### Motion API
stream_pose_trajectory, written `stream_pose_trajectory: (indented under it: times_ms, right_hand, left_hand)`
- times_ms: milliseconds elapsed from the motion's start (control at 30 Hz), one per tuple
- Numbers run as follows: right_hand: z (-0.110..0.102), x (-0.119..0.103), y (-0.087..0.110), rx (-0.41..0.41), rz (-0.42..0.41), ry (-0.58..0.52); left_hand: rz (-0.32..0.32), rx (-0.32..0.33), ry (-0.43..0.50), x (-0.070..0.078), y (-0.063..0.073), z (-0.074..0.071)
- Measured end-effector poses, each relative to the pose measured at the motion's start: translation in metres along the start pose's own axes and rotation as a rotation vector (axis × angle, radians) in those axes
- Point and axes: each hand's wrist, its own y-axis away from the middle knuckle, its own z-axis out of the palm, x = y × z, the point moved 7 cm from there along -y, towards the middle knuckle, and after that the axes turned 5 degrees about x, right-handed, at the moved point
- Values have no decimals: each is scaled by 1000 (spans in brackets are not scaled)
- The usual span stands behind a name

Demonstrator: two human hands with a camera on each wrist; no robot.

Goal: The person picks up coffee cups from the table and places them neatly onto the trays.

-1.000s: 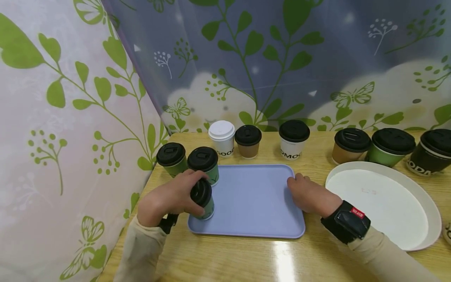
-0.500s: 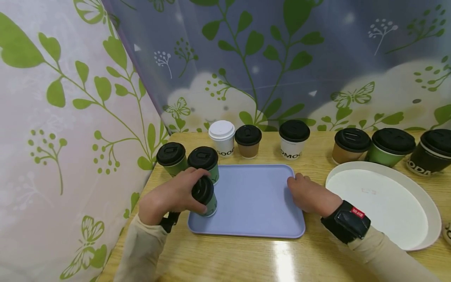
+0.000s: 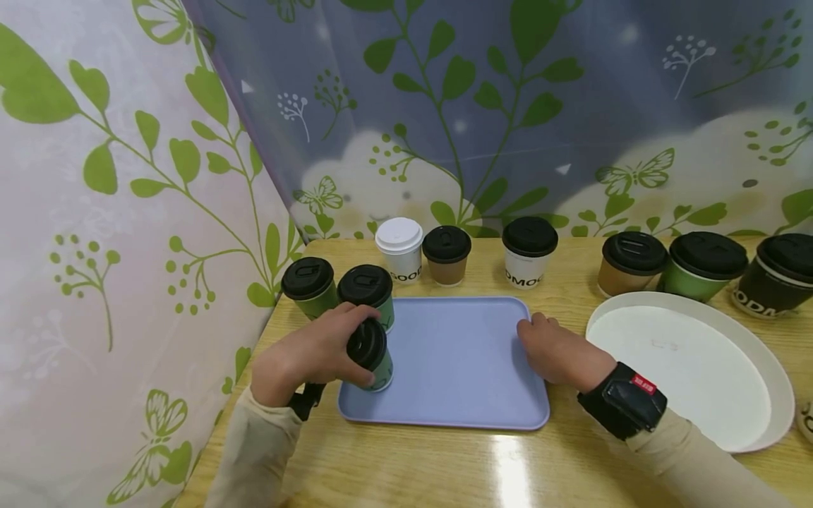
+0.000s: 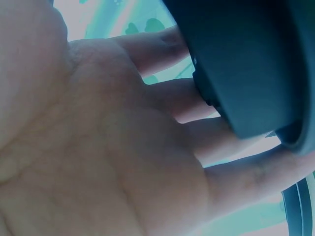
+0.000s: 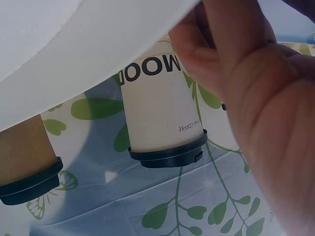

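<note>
A green paper coffee cup (image 3: 383, 372) with a black lid stands at the left end of a lavender tray (image 3: 457, 367). My left hand (image 3: 317, 353) grips it from the left, thumb on the near side and fingers round the far side. Up close in the left wrist view, the black lid (image 4: 246, 64) lies against the fingers. At the tray's right edge, my right hand (image 3: 555, 349) holds the rim with curled fingers; its fingertips are hidden in the head view. Just behind the gripped cup is another green cup (image 3: 384, 310) with a black lid.
Another green cup (image 3: 315, 303) stands at the far left. Behind the tray are a white-lidded cup (image 3: 406, 264), a brown cup (image 3: 447, 271) and a white cup (image 3: 526, 268). A round white tray (image 3: 692, 381) lies right, with several lidded cups behind it.
My left hand has shifted the green cup slightly right and away from me along the tray. The right hand has stayed at the tray's edge.
</note>
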Motion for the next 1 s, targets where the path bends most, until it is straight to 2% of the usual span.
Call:
stream_pose_trajectory:
  times_ms: [233,500,1000]
  right_hand:
    - [-1,-1,1,22,-17,30]
    - [-1,-1,1,14,-9,10]
    - [1,1,-2,-54,46,-28]
  left_hand:
    - [-13,-13,8,-2,1,1]
    - [-18,-15,6,-2,0,2]
    - [-18,-24,14,-1,2,2]
